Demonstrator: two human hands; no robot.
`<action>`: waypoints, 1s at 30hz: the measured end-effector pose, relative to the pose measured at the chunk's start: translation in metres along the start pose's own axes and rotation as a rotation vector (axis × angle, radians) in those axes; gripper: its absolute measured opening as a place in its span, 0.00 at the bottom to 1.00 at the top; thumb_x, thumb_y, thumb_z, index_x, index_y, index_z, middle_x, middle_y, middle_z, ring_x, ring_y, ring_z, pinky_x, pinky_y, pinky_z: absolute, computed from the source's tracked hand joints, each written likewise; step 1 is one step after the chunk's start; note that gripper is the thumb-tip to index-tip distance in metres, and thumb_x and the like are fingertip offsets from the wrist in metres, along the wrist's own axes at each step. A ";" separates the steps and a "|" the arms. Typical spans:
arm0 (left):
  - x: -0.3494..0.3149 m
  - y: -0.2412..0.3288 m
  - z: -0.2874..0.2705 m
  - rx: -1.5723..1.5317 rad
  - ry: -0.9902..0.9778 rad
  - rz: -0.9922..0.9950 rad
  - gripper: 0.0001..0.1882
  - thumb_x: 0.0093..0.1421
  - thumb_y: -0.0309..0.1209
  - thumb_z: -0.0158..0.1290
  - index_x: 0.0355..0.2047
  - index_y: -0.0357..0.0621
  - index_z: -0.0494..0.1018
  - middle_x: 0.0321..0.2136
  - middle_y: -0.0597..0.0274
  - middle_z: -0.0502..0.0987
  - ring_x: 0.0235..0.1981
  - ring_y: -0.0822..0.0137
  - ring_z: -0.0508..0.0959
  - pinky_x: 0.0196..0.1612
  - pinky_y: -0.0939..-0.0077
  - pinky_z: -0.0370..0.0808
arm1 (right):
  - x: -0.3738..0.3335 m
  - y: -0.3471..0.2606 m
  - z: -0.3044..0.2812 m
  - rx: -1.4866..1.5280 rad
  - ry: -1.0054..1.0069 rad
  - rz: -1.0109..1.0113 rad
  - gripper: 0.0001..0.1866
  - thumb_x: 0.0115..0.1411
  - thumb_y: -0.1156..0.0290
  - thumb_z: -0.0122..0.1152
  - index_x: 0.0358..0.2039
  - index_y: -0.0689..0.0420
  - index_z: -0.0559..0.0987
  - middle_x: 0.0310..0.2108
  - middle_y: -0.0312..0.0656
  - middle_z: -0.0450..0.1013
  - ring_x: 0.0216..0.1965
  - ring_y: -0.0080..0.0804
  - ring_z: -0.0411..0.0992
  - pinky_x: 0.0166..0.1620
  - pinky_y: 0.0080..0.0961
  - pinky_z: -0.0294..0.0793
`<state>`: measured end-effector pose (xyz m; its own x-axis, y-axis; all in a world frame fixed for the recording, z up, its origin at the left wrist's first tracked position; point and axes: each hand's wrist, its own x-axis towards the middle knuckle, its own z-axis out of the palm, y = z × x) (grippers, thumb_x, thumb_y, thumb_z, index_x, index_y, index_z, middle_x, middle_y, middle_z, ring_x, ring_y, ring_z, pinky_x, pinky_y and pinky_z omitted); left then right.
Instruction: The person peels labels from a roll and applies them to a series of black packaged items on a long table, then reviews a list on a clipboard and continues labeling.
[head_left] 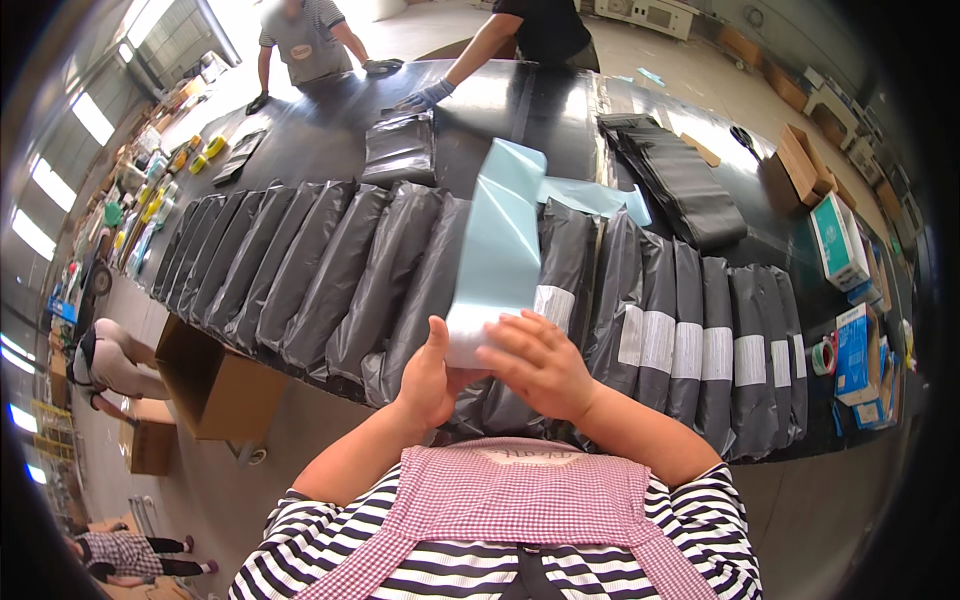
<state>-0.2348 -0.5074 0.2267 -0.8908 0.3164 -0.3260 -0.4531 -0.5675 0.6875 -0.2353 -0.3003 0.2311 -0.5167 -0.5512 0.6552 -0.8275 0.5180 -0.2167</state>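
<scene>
While my left hand [426, 378] grasps the near end of a pale blue strip [503, 225], its thumb standing up beside the edge, my right hand [540, 366] lies with its fingers across the strip's white lower part; whether those fingers grip, I cannot tell. The strip rises away from me above a row of dark plastic packages [318, 270] on the black surface [330, 125], several at right bearing white labels [688, 350]. Beyond them lie flat dark bags [680, 185], and across from me a co-worker's gloved hand [428, 95] reaches down.
</scene>
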 end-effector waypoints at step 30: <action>0.088 0.125 -0.180 0.285 0.048 -0.021 0.10 0.69 0.33 0.51 0.46 0.43 0.73 0.38 0.58 0.81 0.37 0.64 0.82 0.38 0.71 0.81 | 0.096 0.063 -0.021 0.923 0.720 1.109 0.19 0.66 0.56 0.61 0.42 0.62 0.80 0.37 0.39 0.78 0.39 0.25 0.77 0.35 0.24 0.79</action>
<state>-0.3760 -0.6871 0.1673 -0.8848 0.2855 -0.3683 -0.4505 -0.3223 0.8325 -0.3329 -0.3071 0.2952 -0.9359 0.3519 0.0156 -0.1158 -0.2655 -0.9571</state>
